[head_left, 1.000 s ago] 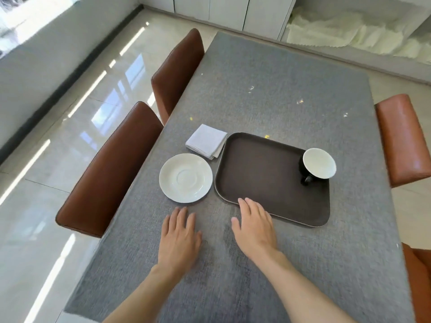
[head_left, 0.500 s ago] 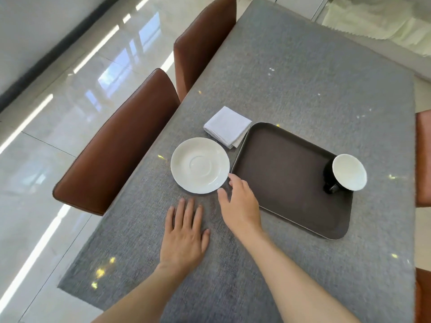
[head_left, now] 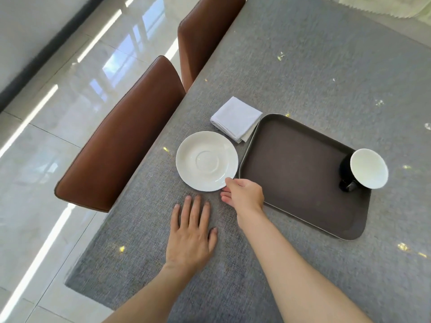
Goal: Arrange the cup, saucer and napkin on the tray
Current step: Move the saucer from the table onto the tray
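Note:
A white saucer (head_left: 206,164) lies flat on the grey tablecloth, just left of a dark brown tray (head_left: 300,173). A folded white napkin (head_left: 236,118) rests behind the saucer, touching the tray's far-left corner. A cup (head_left: 366,170), black outside and white inside, stands on the tray's right edge with its handle toward me. My right hand (head_left: 245,194) pinches the saucer's near-right rim, thumb on top and fingers curled at the edge. My left hand (head_left: 191,231) lies flat on the cloth below the saucer, fingers spread, holding nothing.
Two brown leather chairs (head_left: 121,141) (head_left: 205,31) stand along the table's left side. The table's left edge (head_left: 140,173) runs close to the saucer. Glossy tiled floor (head_left: 46,127) lies beyond it. Small bright flecks dot the cloth.
My right hand slid left from the tray's near edge to the saucer's rim and closed on it. The view tilted down and closer. My left hand stayed flat.

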